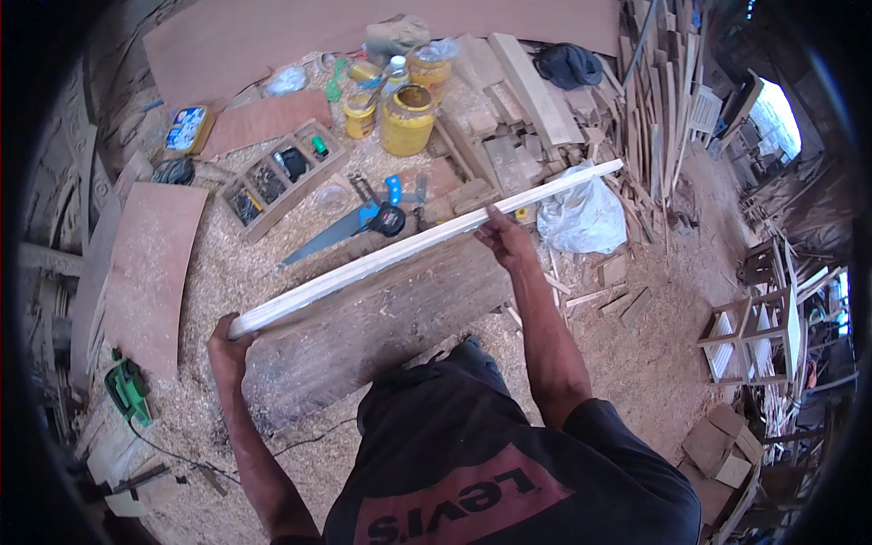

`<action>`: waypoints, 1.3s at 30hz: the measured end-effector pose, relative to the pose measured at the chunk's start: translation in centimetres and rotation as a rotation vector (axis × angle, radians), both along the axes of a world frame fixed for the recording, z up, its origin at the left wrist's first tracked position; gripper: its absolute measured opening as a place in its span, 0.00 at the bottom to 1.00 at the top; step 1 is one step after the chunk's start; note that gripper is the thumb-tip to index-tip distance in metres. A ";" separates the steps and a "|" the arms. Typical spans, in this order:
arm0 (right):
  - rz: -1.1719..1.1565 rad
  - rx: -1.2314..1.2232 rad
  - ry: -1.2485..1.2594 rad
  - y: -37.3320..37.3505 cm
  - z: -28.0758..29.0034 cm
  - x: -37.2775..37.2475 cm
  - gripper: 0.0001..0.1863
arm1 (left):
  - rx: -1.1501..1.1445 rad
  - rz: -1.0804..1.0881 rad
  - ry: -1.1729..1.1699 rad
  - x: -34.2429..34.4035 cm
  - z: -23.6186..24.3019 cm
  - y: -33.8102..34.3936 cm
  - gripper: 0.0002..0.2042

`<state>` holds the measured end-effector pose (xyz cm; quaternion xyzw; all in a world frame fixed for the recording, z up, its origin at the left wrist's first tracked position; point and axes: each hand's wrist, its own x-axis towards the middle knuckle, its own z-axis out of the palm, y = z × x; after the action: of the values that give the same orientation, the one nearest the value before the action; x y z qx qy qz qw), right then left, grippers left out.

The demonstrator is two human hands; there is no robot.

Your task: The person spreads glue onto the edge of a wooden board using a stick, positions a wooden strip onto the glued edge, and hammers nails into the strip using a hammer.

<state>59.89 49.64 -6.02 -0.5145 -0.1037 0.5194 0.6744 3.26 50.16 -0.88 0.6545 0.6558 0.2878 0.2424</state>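
Observation:
A long, pale wooden strip [391,255] lies slantwise in front of me, rising from lower left to upper right. My left hand [231,350] is closed around its near left end. Farther along, my right hand [505,240] grips it with the thumb on top and the fingers curled beneath. Below the strip is a wide, worn wooden plank [372,336], partly hidden by my body. Just beyond the strip rest a handsaw [331,236] with a blue and black handle and a black round tool [389,220], possibly a tape measure.
A divided wooden tray [282,177] holds small tools. Yellow tubs [407,123] stand behind it. A green power planer [127,391] with a cord sits at left. A white plastic bag [581,213] lies under the strip's far end. Sawdust and offcuts cover the floor.

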 end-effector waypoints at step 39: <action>0.017 -0.040 -0.140 -0.6 -0.1 1.1 0.24 | -0.001 0.622 -0.999 1.6 -2.3 -2.9 0.07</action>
<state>61.03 49.03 -6.17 -0.5622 -0.1445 0.4898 0.6505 4.87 47.21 -3.16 0.2164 0.6232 0.6185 0.4268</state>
